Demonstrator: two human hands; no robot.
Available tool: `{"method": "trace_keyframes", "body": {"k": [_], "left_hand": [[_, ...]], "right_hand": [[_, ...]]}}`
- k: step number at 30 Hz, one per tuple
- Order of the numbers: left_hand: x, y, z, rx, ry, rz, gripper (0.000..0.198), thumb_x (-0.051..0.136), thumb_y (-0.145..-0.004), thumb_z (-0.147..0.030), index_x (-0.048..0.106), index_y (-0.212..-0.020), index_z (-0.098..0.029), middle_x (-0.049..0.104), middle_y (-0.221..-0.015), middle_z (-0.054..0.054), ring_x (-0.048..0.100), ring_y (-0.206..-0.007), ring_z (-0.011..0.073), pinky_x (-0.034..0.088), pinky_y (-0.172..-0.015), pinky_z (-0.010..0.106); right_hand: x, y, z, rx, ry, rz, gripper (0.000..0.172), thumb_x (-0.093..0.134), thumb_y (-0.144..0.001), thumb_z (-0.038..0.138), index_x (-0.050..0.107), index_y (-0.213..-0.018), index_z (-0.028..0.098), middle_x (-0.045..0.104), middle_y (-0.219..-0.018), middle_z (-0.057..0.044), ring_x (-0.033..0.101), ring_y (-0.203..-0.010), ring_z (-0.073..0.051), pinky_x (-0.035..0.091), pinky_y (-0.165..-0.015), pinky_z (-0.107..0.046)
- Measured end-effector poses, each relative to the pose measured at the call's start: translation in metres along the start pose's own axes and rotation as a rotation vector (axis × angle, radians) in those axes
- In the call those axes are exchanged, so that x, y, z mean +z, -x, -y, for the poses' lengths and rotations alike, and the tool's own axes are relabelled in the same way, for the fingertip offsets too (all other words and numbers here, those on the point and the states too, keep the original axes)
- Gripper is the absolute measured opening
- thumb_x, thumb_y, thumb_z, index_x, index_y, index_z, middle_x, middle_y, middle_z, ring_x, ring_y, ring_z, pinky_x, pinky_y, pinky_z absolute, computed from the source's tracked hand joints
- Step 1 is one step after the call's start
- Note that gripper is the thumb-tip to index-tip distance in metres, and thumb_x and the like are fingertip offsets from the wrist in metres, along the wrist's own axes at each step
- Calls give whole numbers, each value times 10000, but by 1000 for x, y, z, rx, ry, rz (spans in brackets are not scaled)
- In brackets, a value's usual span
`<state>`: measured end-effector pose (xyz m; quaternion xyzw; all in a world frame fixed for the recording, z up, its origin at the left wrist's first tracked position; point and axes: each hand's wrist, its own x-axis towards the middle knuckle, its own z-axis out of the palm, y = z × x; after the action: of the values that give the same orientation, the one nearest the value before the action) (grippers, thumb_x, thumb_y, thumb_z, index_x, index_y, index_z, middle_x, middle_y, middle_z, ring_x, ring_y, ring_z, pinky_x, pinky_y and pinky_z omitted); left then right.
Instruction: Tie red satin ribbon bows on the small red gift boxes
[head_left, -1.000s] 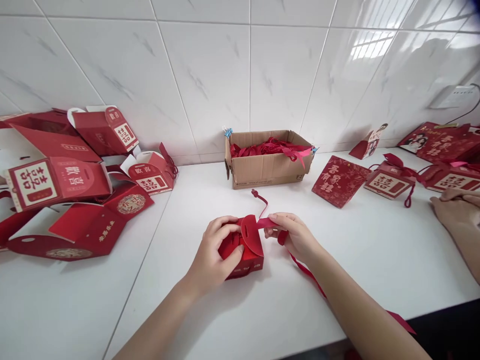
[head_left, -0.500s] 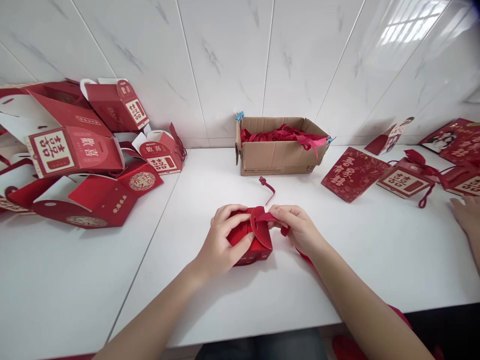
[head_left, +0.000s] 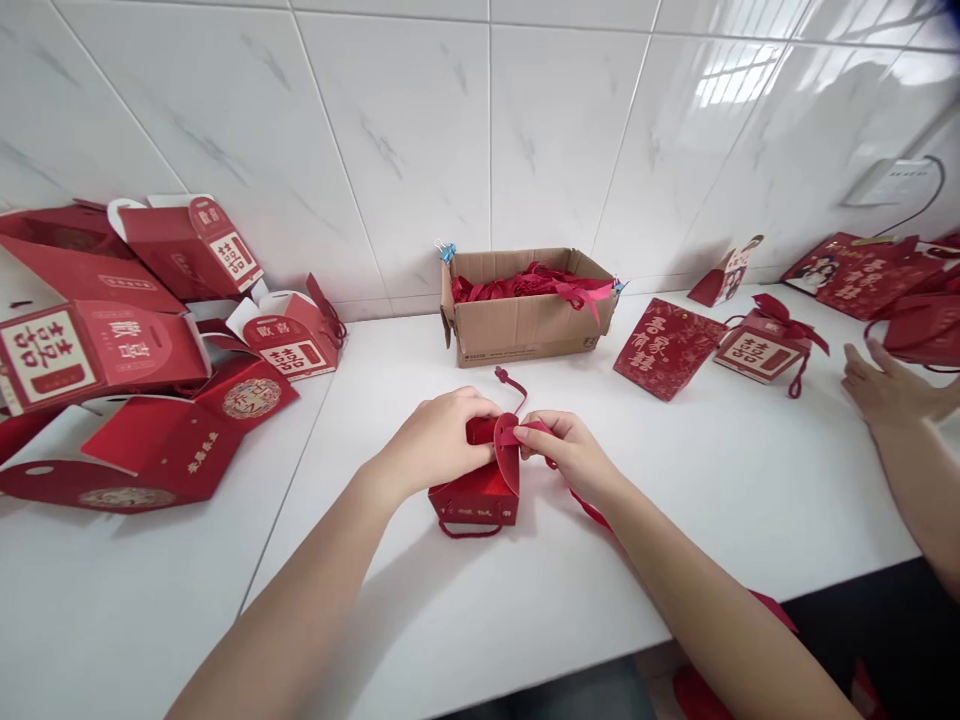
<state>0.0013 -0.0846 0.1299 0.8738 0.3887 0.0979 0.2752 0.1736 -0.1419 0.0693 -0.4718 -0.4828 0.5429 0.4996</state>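
Observation:
A small red gift box [head_left: 480,492] with a rounded upright flap [head_left: 507,448] and a cord handle stands on the white table. My left hand [head_left: 431,440] is closed at the top of the box, thumb and fingers reaching to the flap's inner side; the flap hides the fingertips. On the flap's outer side my right hand [head_left: 566,448] pinches a red ribbon [head_left: 531,431] that runs to the flap's slot. The ribbon's long end [head_left: 589,508] trails under my right forearm. A knotted red cord [head_left: 512,381] sticks out behind the box.
A cardboard box [head_left: 529,330] of red ribbons stands by the tiled wall. Several red boxes [head_left: 150,350] are piled at left. On the right are a red card box [head_left: 667,348] and a bow-tied box [head_left: 765,345]. Another person's hand [head_left: 885,385] reaches in there.
My left hand has shifted from lying across the box to the flap's inner side. The gift box has turned slightly, its lettered front showing more. The other person's hand has come further into view.

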Motion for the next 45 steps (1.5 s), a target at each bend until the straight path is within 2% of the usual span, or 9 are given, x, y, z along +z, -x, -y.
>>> {"method": "trace_keyframes", "body": {"k": [4, 14, 22, 25, 28, 30, 33, 38, 45], "left_hand": [[-7, -1, 0, -12, 41, 89, 189, 556, -753, -399, 664, -831, -266, 605, -955, 4, 590, -760, 178, 467, -593, 274], [-26, 5, 5, 9, 88, 223, 212, 529, -789, -407, 661, -894, -277, 607, -1106, -16, 603, -903, 184, 482, -778, 293], [-22, 3, 6, -3, 102, 181, 227, 501, -785, -393, 652, -764, -225, 613, -1131, 13, 611, -881, 191, 498, -750, 297], [-21, 4, 5, -1, 133, 127, 209, 500, -784, -364, 622, -701, -217, 638, -1055, 16, 616, -854, 193, 502, -753, 313], [-23, 4, 3, 9, 195, 61, 187, 512, -781, -336, 612, -679, -216, 643, -1046, 7, 611, -904, 197, 489, -813, 328], [-27, 4, 2, 10, 264, 10, 173, 526, -777, -323, 610, -678, -209, 648, -1027, 10, 607, -919, 197, 477, -843, 337], [-39, 6, 6, 9, 424, -73, 132, 543, -775, -291, 610, -708, -200, 656, -907, 15, 602, -883, 191, 470, -842, 348], [-69, 20, 16, 52, 871, -327, 88, 567, -739, -183, 616, -669, -167, 648, -793, 17, 593, -811, 171, 491, -795, 354], [-100, 42, 32, 143, 1276, -825, 69, 495, -758, -130, 549, -726, -160, 632, -751, -25, 570, -761, 141, 439, -617, 275]], "right_hand": [[0, 0, 0, 0, 9, -15, 314, 626, -782, 370, 481, -586, 171, 472, -593, 37, 443, -600, -95, 294, -549, -239], [2, 2, 4, -18, 25, 22, 316, 636, -779, 333, 520, -539, 163, 453, -613, 31, 406, -580, -86, 300, -546, -245], [4, 2, 0, -59, 131, 20, 371, 628, -774, 418, 461, -548, 176, 425, -607, 30, 422, -605, -107, 362, -603, -264], [5, 2, -5, -188, 259, -83, 296, 690, -711, 442, 537, -791, 201, 546, -842, -19, 516, -786, -163, 427, -711, -303], [5, 3, -9, -381, 400, -86, 802, 797, -579, 424, 390, -1254, 273, 414, -1330, -103, 441, -1167, -261, 394, -944, -408], [5, 3, -11, -417, 453, -15, 978, 803, -580, 415, 244, -1375, 297, 359, -1399, -117, 384, -1258, -277, 333, -1023, -450], [5, 4, -12, -376, 461, 24, 952, 762, -655, 402, 191, -1410, 305, 453, -1316, -110, 437, -1231, -260, 329, -1036, -461], [4, 4, -14, -392, 457, 16, 908, 759, -661, 375, 235, -1398, 307, 470, -1288, -104, 476, -1185, -257, 387, -997, -450], [-2, -21, -7, -397, 466, -20, 827, 748, -672, 384, 303, -1360, 272, 500, -1256, -101, 492, -1165, -235, 393, -1004, -439]]}}
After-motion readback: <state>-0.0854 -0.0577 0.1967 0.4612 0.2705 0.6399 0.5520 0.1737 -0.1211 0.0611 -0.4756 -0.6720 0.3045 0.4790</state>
